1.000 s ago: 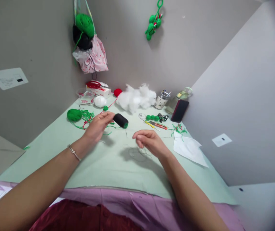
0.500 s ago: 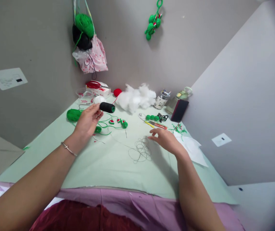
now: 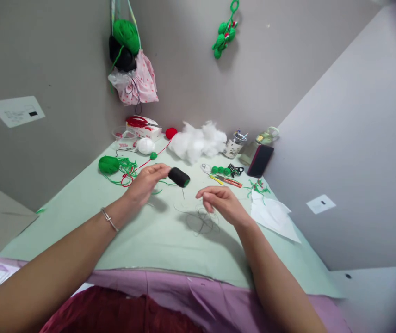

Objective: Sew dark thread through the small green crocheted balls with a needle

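Observation:
My left hand pinches one end of a spool of black thread, holding it tilted above the table; a green core shows at its far end. Just to the right, my right hand has its fingers curled in, closed on fine black thread, though the exact grip is hard to see. A loose tangle of this thread lies below, its loops rising close to the fingers. Behind the spool's end, a needle lies on the pale green tabletop.
At the back are white stuffing, a red yarn ball, a white ball and a pen cup. Green yarn lies left. On the right are orange-handled scissors, a phone and white paper.
My left hand has brought the spool rightward and nearer to me, tilting its far end down. My right hand has shifted left, and its fingers have curled closer together.

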`<state>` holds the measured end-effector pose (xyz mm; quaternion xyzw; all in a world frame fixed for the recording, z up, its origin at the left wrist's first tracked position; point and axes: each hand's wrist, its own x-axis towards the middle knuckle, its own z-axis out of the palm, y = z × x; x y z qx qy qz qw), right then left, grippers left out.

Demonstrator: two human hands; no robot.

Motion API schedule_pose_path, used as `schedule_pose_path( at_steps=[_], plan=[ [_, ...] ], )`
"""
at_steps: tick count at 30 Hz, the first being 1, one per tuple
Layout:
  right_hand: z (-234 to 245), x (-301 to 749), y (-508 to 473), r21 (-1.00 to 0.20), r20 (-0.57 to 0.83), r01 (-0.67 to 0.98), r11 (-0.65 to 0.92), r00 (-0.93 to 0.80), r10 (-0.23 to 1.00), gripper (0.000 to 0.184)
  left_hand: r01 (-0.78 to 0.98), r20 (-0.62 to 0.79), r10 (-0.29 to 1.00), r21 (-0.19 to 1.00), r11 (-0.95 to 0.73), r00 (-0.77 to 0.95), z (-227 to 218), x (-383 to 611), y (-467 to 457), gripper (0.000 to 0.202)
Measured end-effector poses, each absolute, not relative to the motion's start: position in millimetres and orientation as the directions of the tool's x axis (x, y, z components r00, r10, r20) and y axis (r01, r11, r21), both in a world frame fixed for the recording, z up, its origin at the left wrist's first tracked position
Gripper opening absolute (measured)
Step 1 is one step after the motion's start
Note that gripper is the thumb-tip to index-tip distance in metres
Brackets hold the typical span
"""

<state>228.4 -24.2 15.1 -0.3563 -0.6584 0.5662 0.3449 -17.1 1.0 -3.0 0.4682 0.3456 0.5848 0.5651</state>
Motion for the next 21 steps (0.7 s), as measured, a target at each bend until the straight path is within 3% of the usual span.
schedule_pose_path(
  at_steps=[3,6,9,11,13,15,16,18,21],
  plan=[
    [24,253,-23,-0.984,0.172,-0.033,0.177,-0.463,0.87,0.031,-0.475,0.143,0.981,0.86,-0.189,-0.131,-1,-34,15,0.015],
    [30,280,-25,-0.965,0.263,-0.157,0.211,-0.625,0.735,0.034,-0.551,0.04,0.932,0.797,-0.247,-0.36,1,-51,26,0.01],
    [37,303,-27,-0.973,0.213,-0.14,0.183,-0.852,0.479,0.034,-0.622,-0.095,0.882,0.744,-0.245,-0.462,2,-66,32,0.011],
    [44,311,-26,-0.981,0.105,-0.021,0.192,-0.891,0.442,0.033,-0.636,-0.116,0.878,0.734,-0.239,-0.464,3,-73,34,0.011],
    [48,312,-22,-0.944,-0.041,0.218,0.246,-0.821,0.569,0.041,-0.639,-0.097,0.896,0.734,-0.229,-0.433,3,-74,34,0.012],
    [45,308,-14,-0.79,-0.095,0.538,0.294,-0.581,0.808,0.042,-0.636,-0.066,0.92,0.741,-0.214,-0.386,4,-69,31,0.012],
    [39,306,-8,-0.673,-0.044,0.684,0.281,-0.416,0.908,0.038,-0.632,-0.05,0.93,0.747,-0.208,-0.365,5,-65,29,0.012],
    [20,302,7,-0.417,0.143,0.889,0.188,-0.14,0.98,0.029,-0.615,0.009,0.954,0.763,-0.199,-0.298,5,-55,25,0.012],
    [-12,301,29,-0.191,0.254,0.975,0.114,-0.063,0.965,0.031,-0.571,0.081,0.988,0.808,-0.144,-0.135,3,-39,16,0.016]
  ],
)
